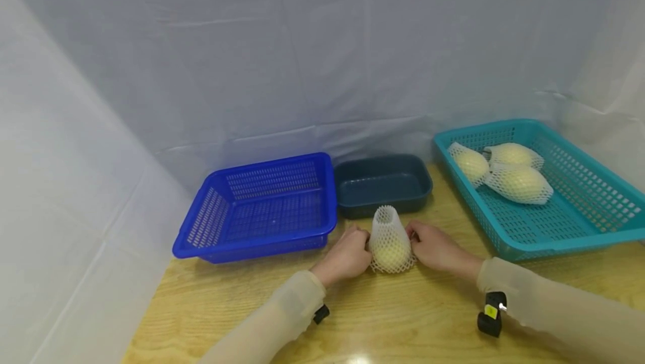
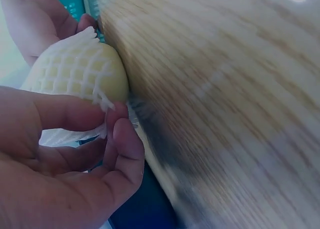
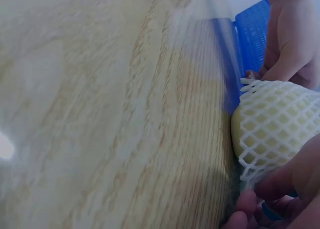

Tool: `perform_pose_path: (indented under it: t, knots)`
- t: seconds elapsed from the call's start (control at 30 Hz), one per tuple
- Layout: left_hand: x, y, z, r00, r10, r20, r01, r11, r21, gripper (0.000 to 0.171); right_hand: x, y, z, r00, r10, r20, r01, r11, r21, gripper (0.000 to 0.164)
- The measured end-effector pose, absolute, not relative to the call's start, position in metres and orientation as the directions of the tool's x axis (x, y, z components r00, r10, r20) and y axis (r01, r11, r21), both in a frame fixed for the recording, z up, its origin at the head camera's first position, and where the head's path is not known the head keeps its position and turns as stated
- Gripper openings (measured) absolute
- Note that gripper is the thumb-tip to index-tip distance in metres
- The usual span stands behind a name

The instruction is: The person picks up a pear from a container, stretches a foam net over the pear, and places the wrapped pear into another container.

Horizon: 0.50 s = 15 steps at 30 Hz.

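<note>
A pale yellow fruit point(image 1: 390, 252) in a white foam net point(image 1: 387, 223) stands on the wooden table point(image 1: 403, 319), the net's empty end pointing up. My left hand point(image 1: 364, 243) grips it from the left. In the left wrist view, thumb and fingers point(image 2: 120, 134) pinch the net's frayed lower edge point(image 2: 102, 101) against the fruit point(image 2: 75, 69). From the right, my right hand point(image 1: 414, 238) holds it. The right wrist view shows its fingers point(image 3: 290, 189) curled at the net's edge point(image 3: 252, 166) under the fruit point(image 3: 272, 124).
A blue basket point(image 1: 262, 207) stands at the back left and a dark grey tray point(image 1: 383, 185) just behind the fruit. At the right, a teal basket point(image 1: 564, 213) holds three netted fruits point(image 1: 519, 182). White cloth walls close in the left and back.
</note>
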<state>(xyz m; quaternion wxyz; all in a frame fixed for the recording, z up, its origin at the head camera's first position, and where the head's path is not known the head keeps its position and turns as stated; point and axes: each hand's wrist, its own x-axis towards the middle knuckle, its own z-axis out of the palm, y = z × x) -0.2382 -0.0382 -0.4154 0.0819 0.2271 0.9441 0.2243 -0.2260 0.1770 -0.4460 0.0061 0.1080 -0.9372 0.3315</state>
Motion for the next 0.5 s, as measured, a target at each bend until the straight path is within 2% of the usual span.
perform_pose_path:
  t: [0.33, 0.5]
  knots:
    - [-0.239, -0.037, -0.426, -0.867, 0.497, -0.038, 0.449, 0.811, 0.375, 0.030, -0.229, 0.176, -0.454, -0.971, -0.213, 0.108, -0.238, 0.817, -0.525, 0.013]
    - [-0.240, -0.036, -0.430, -0.866, 0.500, -0.015, 0.463, 0.813, 0.353, 0.034, -0.229, 0.174, -0.453, -0.972, -0.205, 0.112, -0.234, 0.850, -0.472, 0.029]
